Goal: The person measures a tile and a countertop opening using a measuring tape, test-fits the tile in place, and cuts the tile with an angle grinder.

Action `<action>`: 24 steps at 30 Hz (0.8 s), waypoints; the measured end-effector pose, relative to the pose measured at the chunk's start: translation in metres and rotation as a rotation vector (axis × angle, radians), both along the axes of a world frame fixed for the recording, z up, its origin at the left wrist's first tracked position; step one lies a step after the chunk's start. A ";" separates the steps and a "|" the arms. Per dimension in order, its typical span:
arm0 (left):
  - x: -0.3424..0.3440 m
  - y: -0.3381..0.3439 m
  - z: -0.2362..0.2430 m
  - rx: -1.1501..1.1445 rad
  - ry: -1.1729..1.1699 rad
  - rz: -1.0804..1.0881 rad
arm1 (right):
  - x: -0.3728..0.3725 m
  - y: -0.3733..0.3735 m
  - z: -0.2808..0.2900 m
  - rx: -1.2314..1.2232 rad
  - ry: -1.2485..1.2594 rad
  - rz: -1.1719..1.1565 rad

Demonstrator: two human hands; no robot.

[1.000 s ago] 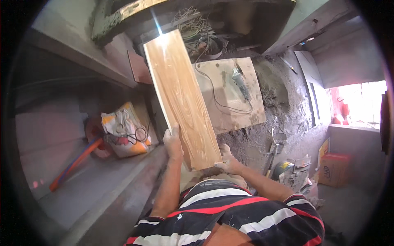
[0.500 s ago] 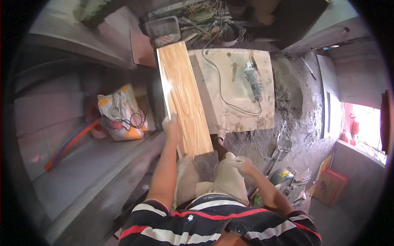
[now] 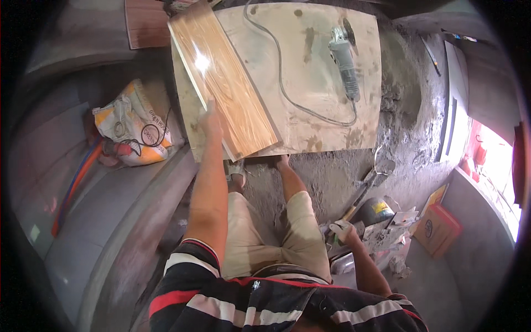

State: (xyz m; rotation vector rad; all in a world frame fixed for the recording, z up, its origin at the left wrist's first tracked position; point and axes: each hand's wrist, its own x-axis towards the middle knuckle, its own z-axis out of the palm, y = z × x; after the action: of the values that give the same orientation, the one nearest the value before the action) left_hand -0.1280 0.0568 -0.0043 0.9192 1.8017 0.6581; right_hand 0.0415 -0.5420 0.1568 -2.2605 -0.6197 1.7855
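My left hand [image 3: 211, 119] grips the left edge of a long wood-grain plank [image 3: 232, 83], which lies slanted on the left part of a square, stained board [image 3: 304, 55]. A grey angle grinder [image 3: 344, 63] with a black disc lies on that board's right part, its cord [image 3: 279, 66] looping between it and the plank. My right hand [image 3: 344, 232] is lower right, off the plank, fingers curled beside my thigh near a long-handled shovel [image 3: 362, 188]; whether it holds anything small is unclear.
A sack [image 3: 130, 127] with cable on it and an orange-blue hose [image 3: 77, 185] lie on the left ledge. A reddish panel [image 3: 146, 25] stands top left. A bucket [image 3: 375, 210], debris and a cardboard box [image 3: 437, 229] sit lower right, near a bright opening. Wet mortar surrounds the board.
The plank went from being held up in both my hands to lying on the board. My right hand let go and moved right and down. The view has shifted, raising the board in frame.
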 end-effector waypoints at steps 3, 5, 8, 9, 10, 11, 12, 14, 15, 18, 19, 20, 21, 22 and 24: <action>-0.008 -0.004 -0.015 0.016 0.208 -0.186 | -0.012 0.016 -0.005 -0.098 0.026 -0.101; -0.014 0.001 -0.021 -0.045 0.384 -0.325 | -0.016 0.027 -0.008 -0.083 -0.003 -0.124; -0.031 0.028 -0.022 -0.224 0.644 -0.610 | -0.020 0.055 -0.007 -0.035 -0.056 -0.200; -0.035 0.033 -0.020 -0.287 0.683 -0.682 | -0.018 0.067 -0.005 -0.009 -0.085 -0.255; -0.026 0.032 -0.019 -0.353 0.703 -0.771 | -0.016 0.068 -0.004 -0.018 -0.099 -0.260; -0.002 0.028 -0.007 -0.462 0.632 -0.845 | -0.012 0.064 -0.003 -0.040 -0.164 -0.246; 0.010 0.029 0.006 -0.560 0.575 -0.904 | -0.009 0.066 -0.002 -0.045 -0.216 -0.226; -0.012 0.037 0.012 -0.548 0.499 -0.833 | -0.008 0.093 0.007 -0.063 -0.188 -0.224; -0.029 0.040 0.015 -0.536 0.418 -0.770 | -0.008 0.106 0.014 -0.088 -0.165 -0.225; -0.095 0.010 0.004 0.022 0.748 -1.242 | -0.004 0.104 0.015 0.061 -0.056 -0.212; -0.108 -0.007 0.010 0.099 0.771 -1.283 | -0.003 0.103 0.021 0.077 -0.058 -0.207; -0.102 -0.041 0.021 -0.231 0.499 -0.951 | 0.000 0.098 0.029 0.017 0.056 -0.315; -0.096 -0.074 0.050 -0.374 0.414 -0.929 | 0.003 0.091 0.038 -0.046 0.166 -0.425; -0.093 -0.101 0.087 -0.511 0.350 -0.896 | 0.006 0.087 0.046 -0.039 0.153 -0.425; -0.132 -0.137 0.135 -0.599 0.389 -0.954 | 0.008 0.093 0.061 0.029 0.337 -0.604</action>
State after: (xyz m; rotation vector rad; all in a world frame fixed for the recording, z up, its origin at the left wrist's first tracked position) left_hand -0.2602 -0.0805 0.1307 1.3517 1.4751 -0.6606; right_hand 0.0496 -0.4485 0.2174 -1.7892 0.0967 1.7432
